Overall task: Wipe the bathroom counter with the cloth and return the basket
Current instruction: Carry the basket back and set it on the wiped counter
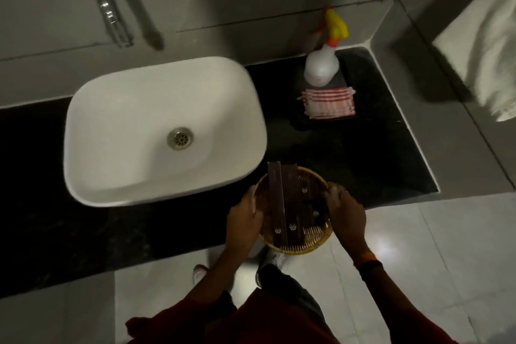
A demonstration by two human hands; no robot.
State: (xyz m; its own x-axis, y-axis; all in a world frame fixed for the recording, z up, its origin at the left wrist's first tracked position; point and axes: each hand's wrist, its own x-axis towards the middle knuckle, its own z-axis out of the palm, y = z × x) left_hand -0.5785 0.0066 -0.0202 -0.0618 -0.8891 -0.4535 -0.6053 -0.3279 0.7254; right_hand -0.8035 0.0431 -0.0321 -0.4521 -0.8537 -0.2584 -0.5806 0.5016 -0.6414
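Observation:
A round woven basket [315, 241] holding several dark flat packets is held over the front edge of the black counter [349, 153], just right of the sink. My left hand [244, 218] grips its left rim and my right hand [346, 211] grips its right rim. A folded red-and-white striped cloth [329, 102] lies on a dark tray [349, 120] at the back right of the counter, apart from both hands.
A white basin [156, 131] sits left on the counter under a chrome wall tap [111, 14]. A white spray bottle [322, 67] with a yellow trigger stands behind the cloth. A white towel [485, 44] hangs at the right. My feet stand on pale floor tiles below.

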